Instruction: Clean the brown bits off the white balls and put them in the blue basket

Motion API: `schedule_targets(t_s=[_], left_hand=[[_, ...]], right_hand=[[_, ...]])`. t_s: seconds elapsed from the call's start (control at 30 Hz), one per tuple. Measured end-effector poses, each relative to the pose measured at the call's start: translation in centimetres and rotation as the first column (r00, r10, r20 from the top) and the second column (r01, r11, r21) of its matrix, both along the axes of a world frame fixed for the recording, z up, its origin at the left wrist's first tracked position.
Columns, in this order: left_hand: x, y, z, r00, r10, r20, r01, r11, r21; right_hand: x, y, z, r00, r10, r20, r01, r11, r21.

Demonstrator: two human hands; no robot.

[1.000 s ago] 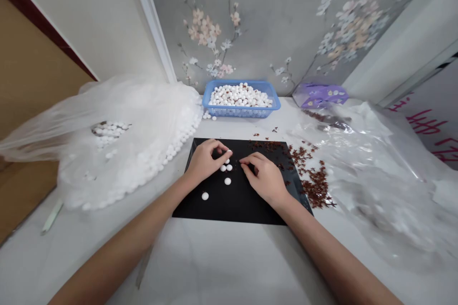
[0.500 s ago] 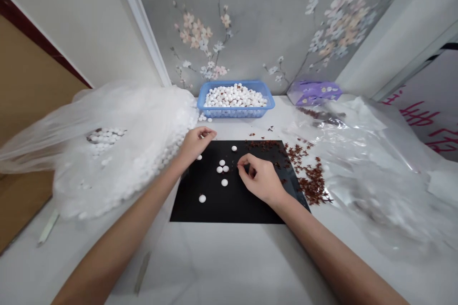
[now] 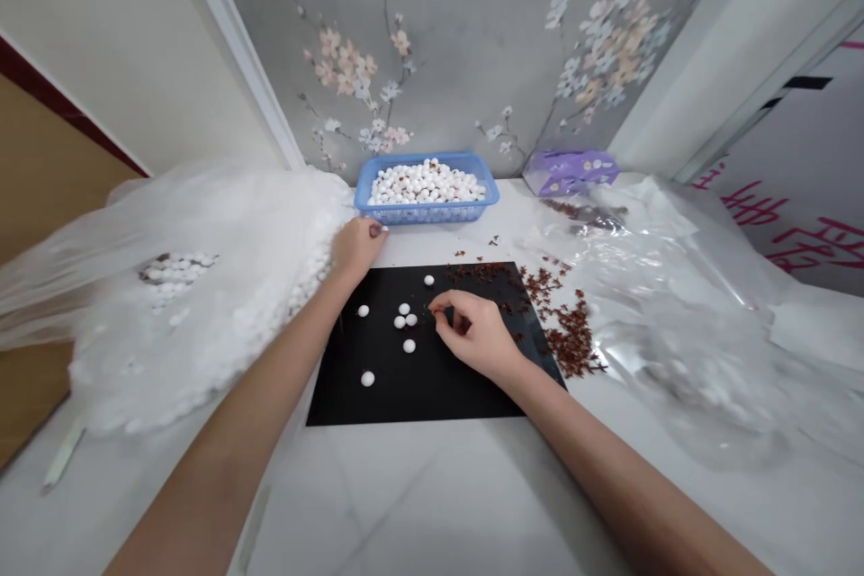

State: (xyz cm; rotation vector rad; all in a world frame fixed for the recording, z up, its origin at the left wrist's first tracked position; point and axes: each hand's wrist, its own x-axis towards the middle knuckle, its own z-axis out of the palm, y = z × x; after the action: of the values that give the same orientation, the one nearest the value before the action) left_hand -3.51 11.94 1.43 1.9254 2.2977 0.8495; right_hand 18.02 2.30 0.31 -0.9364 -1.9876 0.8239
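My left hand [image 3: 357,247] is at the front left corner of the blue basket [image 3: 427,214], fingers curled in a pinch at a small white ball that shows by the fingertips. Over the black mat [image 3: 432,396] my right hand [image 3: 476,333] has thumb and forefinger pressed together; what lies between them is too small to make out. Left of it, three white balls [image 3: 405,320] sit in a tight cluster on the mat. Other single white balls [image 3: 409,346] lie around them. Small brown star-shaped pieces [image 3: 573,337] are heaped on and beyond the mat's right edge.
White balls fill the basket at the back. A big translucent bag [image 3: 202,315] of white balls takes up the left side. Crumpled clear plastic [image 3: 688,360] covers the right, with a purple package [image 3: 571,171] behind it. A floral panel [image 3: 459,63] stands at the back.
My left hand has moved away from the mat toward the basket's front left corner, and its fingers have curled in. The right hand stays pinched over the mat. The view has shifted slightly right.
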Motion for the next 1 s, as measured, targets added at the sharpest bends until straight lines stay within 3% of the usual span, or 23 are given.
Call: schedule_targets(t_s=[0.1,0.2,0.27,0.33,0.47,0.67,1.0], left_hand=[[1.3,-2.2,0.4,0.960,-0.118,0.253,0.093,0.990,0.108],[3.0,-6.2,0.7,0.724,-0.265,0.637,0.180,0.964,0.196],[3.8,-8.9,0.9,0.621,-0.291,0.728,0.223,0.956,0.192],[4.4,-11.0,0.9,0.564,-0.263,0.783,0.200,0.963,0.180],[5.0,-12.9,0.7,0.523,-0.189,0.831,0.114,0.982,0.151],[5.5,-13.4,0.3,0.490,-0.203,0.848,0.211,0.971,0.111],[5.3,-13.3,-0.4,0.494,-0.221,0.841,0.294,0.953,0.078]], right_hand=[[0.0,0.2,-0.1,0.999,-0.003,-0.032,0.002,1.000,-0.021],[0.1,0.4,-0.5,0.995,-0.044,-0.089,0.038,0.997,-0.072],[0.0,0.5,-0.7,0.982,-0.099,-0.164,0.070,0.982,-0.175],[-0.1,0.5,-0.7,0.959,-0.145,-0.244,0.062,0.946,-0.317],[0.0,0.5,-0.3,0.925,-0.179,-0.336,0.006,0.890,-0.457],[0.3,0.8,-0.1,0.905,-0.215,-0.367,0.030,0.893,-0.448],[-0.2,-0.3,0.3,0.919,-0.058,-0.390,-0.169,0.835,-0.524]])
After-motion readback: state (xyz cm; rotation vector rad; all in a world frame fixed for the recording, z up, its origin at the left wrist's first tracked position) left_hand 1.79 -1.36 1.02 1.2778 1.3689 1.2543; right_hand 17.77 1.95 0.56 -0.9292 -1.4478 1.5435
